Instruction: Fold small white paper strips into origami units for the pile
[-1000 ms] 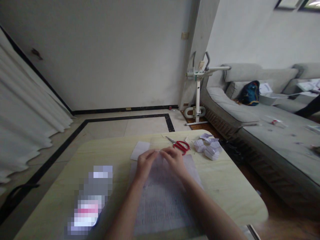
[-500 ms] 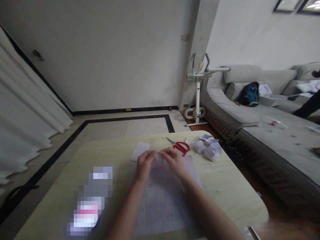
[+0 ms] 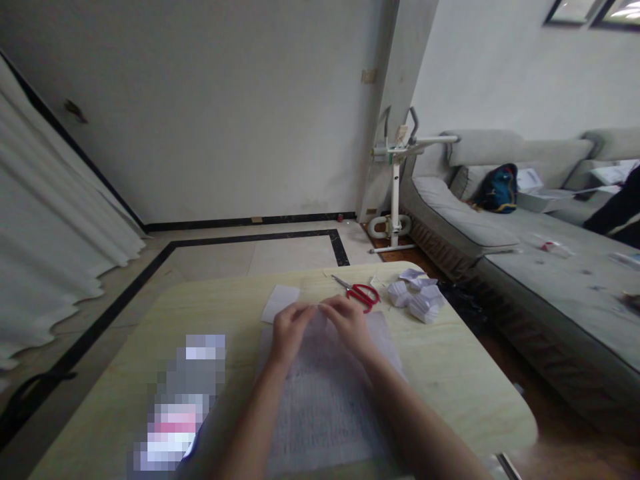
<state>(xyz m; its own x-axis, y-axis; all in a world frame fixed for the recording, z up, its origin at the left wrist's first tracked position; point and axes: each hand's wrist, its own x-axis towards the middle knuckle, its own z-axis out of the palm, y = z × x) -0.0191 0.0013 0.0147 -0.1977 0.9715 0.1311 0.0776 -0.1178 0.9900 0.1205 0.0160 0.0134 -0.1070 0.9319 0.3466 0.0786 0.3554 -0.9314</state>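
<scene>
A large thin sheet of paper [image 3: 330, 413] with faint marks lies on the pale wooden table [image 3: 450, 393] beneath both forearms. Near its top edge, my left hand [image 3: 291, 327] and my right hand [image 3: 347, 320] meet with pinched fingertips. Thin whitish paper shows between them; whether it is part of the sheet or a separate piece cannot be made out. Behind my left hand rests a small white paper [image 3: 281, 301]. Scissors with red handles [image 3: 365, 295] lie just beyond my right hand.
Folded paper pieces [image 3: 424, 303] sit at the table's back right. A pixelated object [image 3: 187, 393] lies at the left. Beyond the table stand a white exercise machine [image 3: 395, 187] and a grey sofa [image 3: 560, 267] with a blue backpack [image 3: 501, 189]. A person's dark-clothed limb [image 3: 615, 207] shows far right.
My two hands have barely moved, with fingertips still together at the paper. At the far right, the person's dark-clothed limb has shifted slightly.
</scene>
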